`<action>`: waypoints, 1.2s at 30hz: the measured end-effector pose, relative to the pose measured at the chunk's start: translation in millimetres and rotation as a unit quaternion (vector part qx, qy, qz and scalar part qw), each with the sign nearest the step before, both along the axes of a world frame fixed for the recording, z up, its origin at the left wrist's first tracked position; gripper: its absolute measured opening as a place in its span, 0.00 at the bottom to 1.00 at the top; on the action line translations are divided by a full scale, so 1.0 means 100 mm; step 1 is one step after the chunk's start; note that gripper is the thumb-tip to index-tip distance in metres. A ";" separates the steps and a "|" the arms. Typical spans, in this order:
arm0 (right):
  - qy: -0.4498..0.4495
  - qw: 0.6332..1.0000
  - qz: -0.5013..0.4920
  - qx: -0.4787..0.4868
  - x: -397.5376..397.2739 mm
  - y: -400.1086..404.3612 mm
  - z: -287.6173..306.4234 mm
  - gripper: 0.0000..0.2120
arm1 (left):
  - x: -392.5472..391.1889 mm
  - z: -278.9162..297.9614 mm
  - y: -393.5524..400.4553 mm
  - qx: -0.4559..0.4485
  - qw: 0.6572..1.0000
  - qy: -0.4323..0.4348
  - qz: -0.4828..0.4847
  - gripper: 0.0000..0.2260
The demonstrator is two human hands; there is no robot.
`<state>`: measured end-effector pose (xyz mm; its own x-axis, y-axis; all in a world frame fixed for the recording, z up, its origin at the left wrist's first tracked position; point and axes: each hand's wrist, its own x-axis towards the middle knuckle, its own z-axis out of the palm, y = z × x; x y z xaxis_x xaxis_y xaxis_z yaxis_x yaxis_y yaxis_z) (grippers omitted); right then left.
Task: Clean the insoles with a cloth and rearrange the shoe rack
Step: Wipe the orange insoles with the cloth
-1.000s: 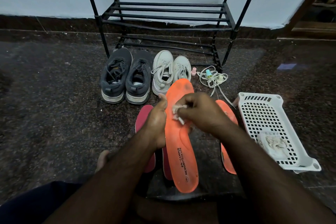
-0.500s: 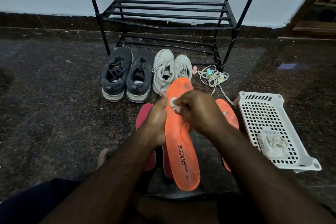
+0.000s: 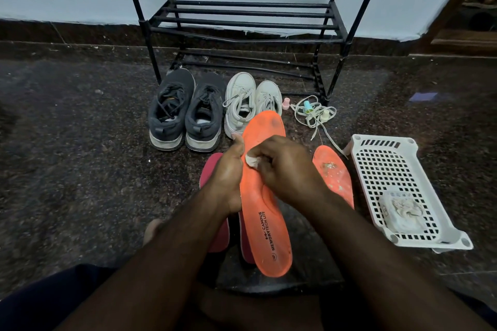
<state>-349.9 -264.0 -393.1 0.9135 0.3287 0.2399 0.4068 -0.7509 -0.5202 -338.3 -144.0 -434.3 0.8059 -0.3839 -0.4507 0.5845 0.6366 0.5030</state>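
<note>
The left hand [image 3: 228, 177] is gripping the orange insole [image 3: 265, 196] at centre while the right hand [image 3: 285, 166] is pinching a cloth [image 3: 251, 161] against it, mid-wipe (rack [image 3: 242, 21] at twelve o'clock waiting), the heel likely needing strokes next.

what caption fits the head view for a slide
Left hand holds an orange foam insole while right hand rubs it with a small white cloth.

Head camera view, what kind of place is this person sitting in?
Probably a home entryway or hallway floor: a black metal shoe rack stands against a painted wall, pairs of sneakers sit before it, and the floor is dark speckled stone.
</note>
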 end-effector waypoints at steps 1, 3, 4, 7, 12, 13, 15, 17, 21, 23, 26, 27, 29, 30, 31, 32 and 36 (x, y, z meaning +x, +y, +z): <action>-0.011 1.000 0.006 -0.012 0.00 0.02 -0.02 0.12 | 0.00 0.00 0.01 0.004 1.000 -0.001 0.000 0.34; -0.039 0.999 -0.016 -0.012 0.07 0.01 -0.03 0.11 | -0.01 -0.01 0.01 0.013 1.000 -0.003 -0.001 0.34; -0.052 0.998 -0.041 -0.004 0.11 -0.03 -0.02 0.10 | -0.03 -0.01 0.00 0.018 1.000 -0.006 -0.006 0.35; -0.033 0.997 -0.064 0.032 0.11 -0.11 0.05 0.12 | -0.02 -0.02 -0.02 0.018 1.000 -0.006 -0.005 0.36; -0.046 0.999 -0.009 -0.005 0.05 -0.03 -0.02 0.11 | -0.01 -0.01 0.01 0.011 1.000 0.003 -0.006 0.34; -0.062 0.998 -0.033 -0.006 0.08 -0.04 -0.04 0.10 | -0.01 -0.01 0.02 0.009 1.000 -0.004 -0.014 0.33; -0.066 0.994 -0.084 0.028 0.14 -0.09 -0.03 0.11 | -0.03 0.00 0.02 0.002 0.999 -0.016 -0.036 0.34; -0.040 0.987 -0.119 0.096 0.17 -0.16 0.04 0.11 | -0.04 0.03 0.04 -0.007 0.999 -0.026 -0.045 0.35; -0.054 0.986 -0.128 0.096 0.22 -0.28 0.15 0.13 | -0.06 0.04 0.07 -0.038 0.998 -0.014 -0.048 0.31; -0.057 0.991 -0.101 0.065 0.22 -0.25 0.10 0.14 | -0.05 0.02 0.06 -0.018 0.998 -0.006 -0.055 0.30; -0.060 0.997 -0.046 0.010 0.20 -0.15 -0.01 0.14 | -0.06 0.06 0.01 0.008 0.999 -0.006 -0.049 0.29; -0.063 0.998 -0.030 -0.004 0.19 -0.10 -0.03 0.14 | -0.06 0.06 0.00 0.008 0.999 -0.001 -0.038 0.28; -0.071 0.997 0.015 -0.011 0.14 -0.02 -0.05 0.14 | -0.06 0.06 0.01 0.008 1.000 0.014 -0.027 0.27; -0.073 0.997 0.039 -0.013 0.11 0.02 -0.06 0.13 | -0.05 0.05 0.02 0.006 0.999 0.024 -0.023 0.26; -0.071 0.995 0.060 -0.022 0.08 0.05 -0.06 0.13 | -0.04 0.04 0.03 0.001 0.999 0.033 -0.019 0.26; -0.075 0.994 0.072 -0.034 0.06 0.06 -0.06 0.12 | -0.03 0.04 0.03 -0.002 0.999 0.039 -0.014 0.25; -0.117 0.992 0.016 -0.037 0.13 -0.03 -0.11 0.08 | -0.06 0.05 0.03 -0.002 0.999 0.014 -0.028 0.26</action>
<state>-337.3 -266.9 -404.0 0.8239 0.3815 0.4192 0.5348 -0.7681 -0.3521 -344.5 -141.3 -429.1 0.7697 -0.4300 -0.4719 0.6337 0.6043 0.4829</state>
